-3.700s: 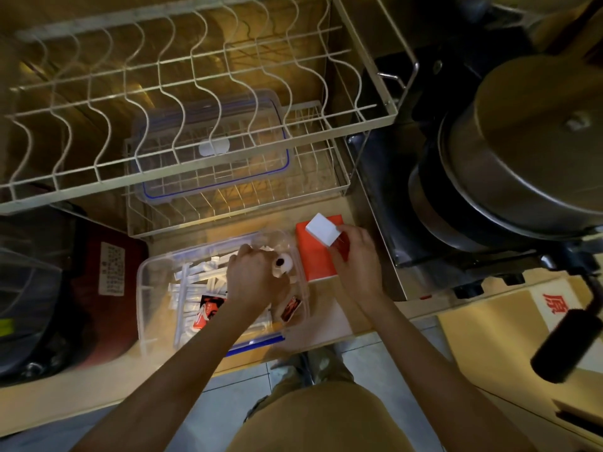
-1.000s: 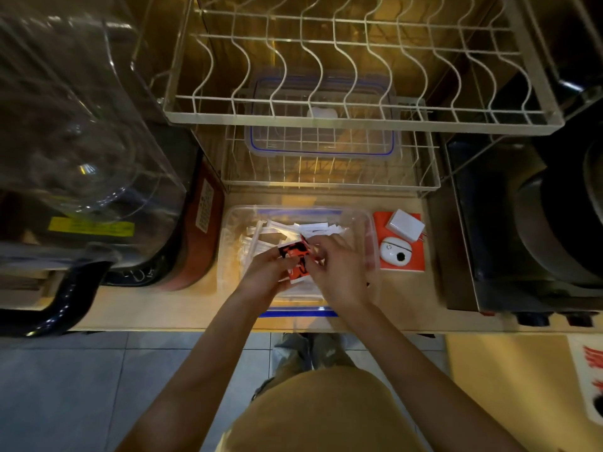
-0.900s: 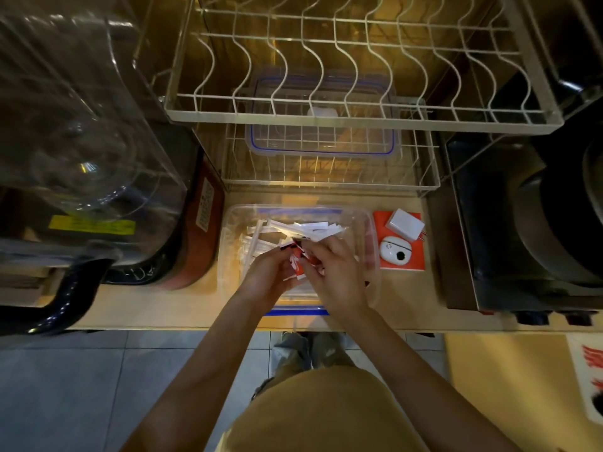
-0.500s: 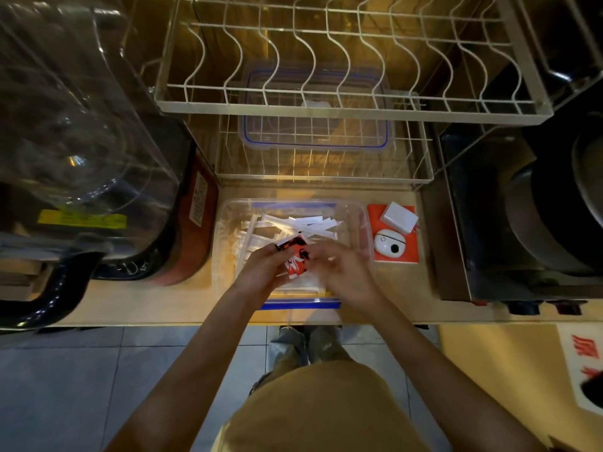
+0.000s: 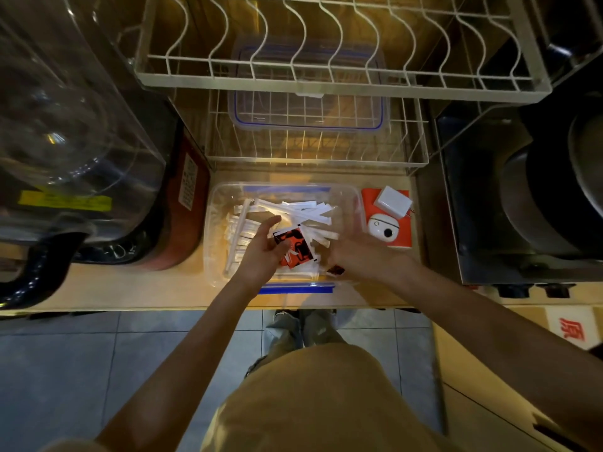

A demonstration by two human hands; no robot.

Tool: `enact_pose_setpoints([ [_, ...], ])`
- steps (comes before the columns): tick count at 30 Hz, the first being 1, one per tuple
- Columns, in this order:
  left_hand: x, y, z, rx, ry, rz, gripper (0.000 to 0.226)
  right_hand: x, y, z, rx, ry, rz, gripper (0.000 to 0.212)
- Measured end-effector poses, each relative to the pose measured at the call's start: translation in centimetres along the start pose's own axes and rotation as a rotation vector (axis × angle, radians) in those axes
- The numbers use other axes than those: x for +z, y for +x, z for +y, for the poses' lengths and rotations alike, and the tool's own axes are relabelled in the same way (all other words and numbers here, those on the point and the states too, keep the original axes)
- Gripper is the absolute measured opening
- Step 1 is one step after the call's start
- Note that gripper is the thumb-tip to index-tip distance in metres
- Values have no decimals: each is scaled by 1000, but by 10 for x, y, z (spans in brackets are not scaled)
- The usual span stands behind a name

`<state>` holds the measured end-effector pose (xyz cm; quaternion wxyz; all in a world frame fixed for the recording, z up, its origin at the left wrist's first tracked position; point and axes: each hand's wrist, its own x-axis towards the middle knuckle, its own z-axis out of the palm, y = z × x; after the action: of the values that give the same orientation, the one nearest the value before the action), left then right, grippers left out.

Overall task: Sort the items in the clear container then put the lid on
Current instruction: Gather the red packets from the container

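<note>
The clear container [image 5: 209, 243] stands on the wooden counter, holding several white wrapped sticks [image 5: 295, 208]. My left hand [image 5: 259, 256] is inside it, holding a small stack of red and black packets [image 5: 293, 251] against its fingers. My right hand [image 5: 362, 256] hovers blurred over the container's right end, fingers loose and apart from the stack. A small dark packet [image 5: 336, 270] shows just under it; I cannot tell whether it is held. The clear lid with a blue seal [image 5: 306, 106] lies in the lower wire rack behind the container.
An orange pad [image 5: 399, 241] right of the container carries a white charger [image 5: 393, 202] and a white round case [image 5: 382, 226]. A wire dish rack [image 5: 326, 83] overhangs the back. A large clear jug [image 5: 65, 125] stands left, a dark pot [image 5: 554, 190] right.
Both hands were gripping the red packets together. Now my right hand has let go and drawn off to the right, while my left hand keeps the stack.
</note>
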<state>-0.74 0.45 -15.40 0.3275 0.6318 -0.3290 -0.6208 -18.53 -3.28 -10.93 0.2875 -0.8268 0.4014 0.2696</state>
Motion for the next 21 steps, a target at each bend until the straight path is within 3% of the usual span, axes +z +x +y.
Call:
enact_pose_setpoints([
  [7, 0, 2, 0, 71, 62, 20, 18, -5, -1, 9, -60, 54, 146, 22],
  [15, 4, 1, 8, -17, -26, 31, 24, -10, -21, 5, -18, 446, 695, 22],
  [18, 6, -2, 14, -14, -75, -31, 26, -13, -21, 3, -51, 845, 649, 23],
  [21, 8, -3, 19, -19, -81, -102, 27, -17, -16, 5, -121, 976, 571, 25],
])
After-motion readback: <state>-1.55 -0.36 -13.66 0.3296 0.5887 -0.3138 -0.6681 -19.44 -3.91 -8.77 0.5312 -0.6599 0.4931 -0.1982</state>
